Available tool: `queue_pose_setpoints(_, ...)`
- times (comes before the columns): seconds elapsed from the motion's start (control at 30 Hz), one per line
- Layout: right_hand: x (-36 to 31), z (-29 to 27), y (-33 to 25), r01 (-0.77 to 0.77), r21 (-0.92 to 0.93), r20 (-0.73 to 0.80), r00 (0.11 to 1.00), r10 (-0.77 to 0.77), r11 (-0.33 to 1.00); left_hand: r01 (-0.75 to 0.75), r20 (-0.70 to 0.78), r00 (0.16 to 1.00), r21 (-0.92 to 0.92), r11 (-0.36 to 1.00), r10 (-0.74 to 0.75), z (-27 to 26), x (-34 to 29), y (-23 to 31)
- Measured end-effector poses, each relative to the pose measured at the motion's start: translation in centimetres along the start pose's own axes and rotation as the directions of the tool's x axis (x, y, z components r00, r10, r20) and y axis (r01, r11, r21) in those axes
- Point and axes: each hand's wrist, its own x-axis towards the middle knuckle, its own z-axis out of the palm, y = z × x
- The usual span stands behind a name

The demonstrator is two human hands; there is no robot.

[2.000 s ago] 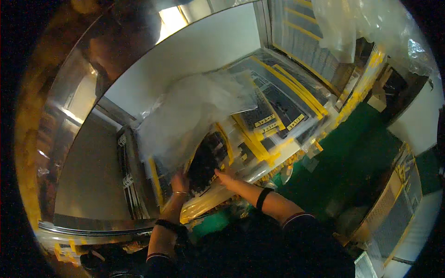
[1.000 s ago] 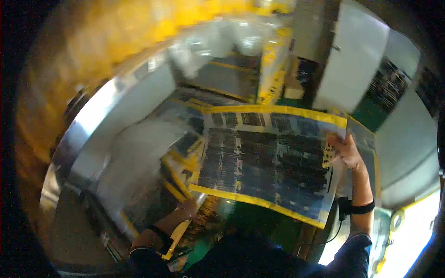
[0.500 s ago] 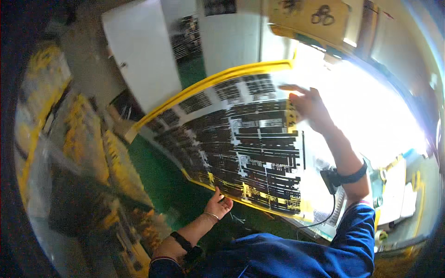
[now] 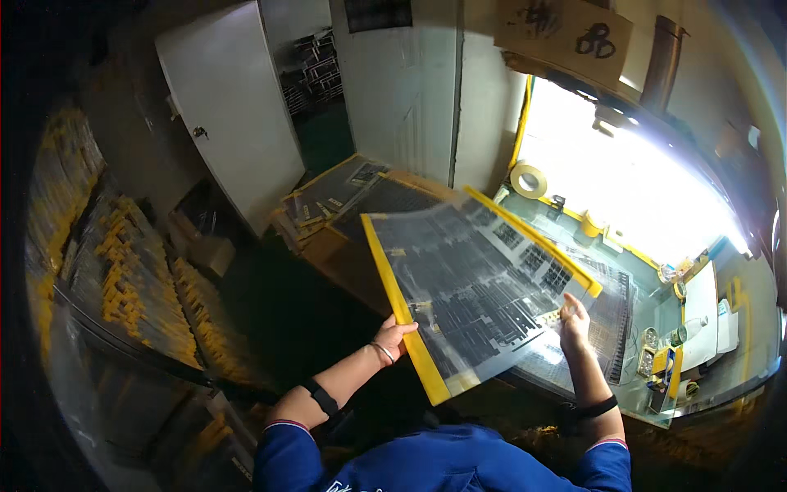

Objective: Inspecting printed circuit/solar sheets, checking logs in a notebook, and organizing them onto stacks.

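A large, clear film sheet printed with dense dark patterns and edged with yellow tape hangs tilted in front of me, held above the floor and partly over the glass table. My left hand is closed on its left yellow edge, thumb on top. At the sheet's right side, my right hand is closed on the border just below the corner of the far yellow strip; some of its fingers are hidden. Through the sheet, the things behind it show only faintly.
A glass table at right bears more printed film, a tape roll and small items. A bright lit panel stands behind it. More sheets lie beyond. Stacked yellow-edged films fill the left. A white door stands ajar.
The sheet has swung from nearly upright to a flatter tilt and come down toward me. My right hand has lowered from the top corner; my left hand has risen slightly.
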Motion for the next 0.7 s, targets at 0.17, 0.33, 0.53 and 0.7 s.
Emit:
queue_pose_setpoints(0.17,-3.6,4.5,1.3,-0.124,0.077,0.013,0.992,0.124,0.989,-0.2,0.008,0.979,0.188,0.962,0.202,-6.6,3.4,-2.1)
queue_pose_setpoints(0.33,-5.0,8.5,1.6,-0.072,0.032,0.037,0.997,0.071,0.997,-0.418,-0.06,0.886,0.322,0.849,0.459,-9.5,2.2,0.2)
queue_pose_setpoints(0.53,-3.6,17.6,2.3,-0.101,0.199,0.236,0.97,0.053,0.975,-0.546,-0.091,0.777,0.394,0.74,0.622,-12.9,3.3,9.8)
queue_pose_setpoints(0.7,-2.4,15.9,3.7,-0.402,-0.053,0.311,0.863,0.397,0.914,-0.05,-0.166,0.98,0.331,0.942,0.11,-15.2,5.7,12.9)
